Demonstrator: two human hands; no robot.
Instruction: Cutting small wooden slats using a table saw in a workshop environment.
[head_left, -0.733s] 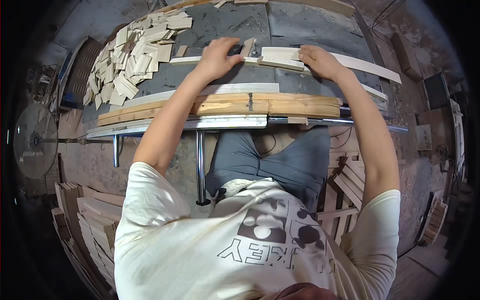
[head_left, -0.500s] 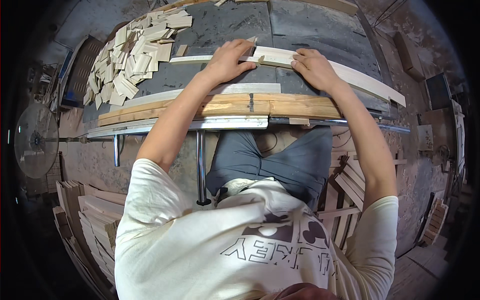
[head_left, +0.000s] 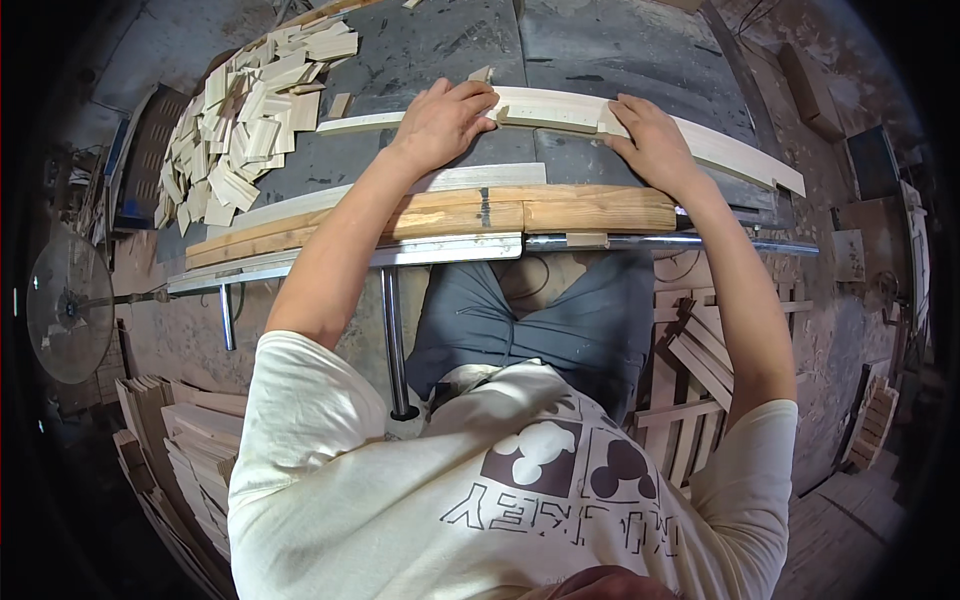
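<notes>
Holding long pale strip [head_left: 740,152] beyond brown timber rail [head_left: 600,208]: your right hand [head_left: 652,142] grip clamped across it; your left hand [head_left: 447,125] at its left end, cannot tell whether clamped. Done, apparently: short pieces [head_left: 262,138] heaped on bench [head_left: 630,50] beyond rail's left end. Outstanding: strip, comparatively long. Remaining count not determinable.

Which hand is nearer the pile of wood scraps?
Left. The left hand is right of the pile, at the left end of the long board; the right hand is farther right, along that board.
</notes>
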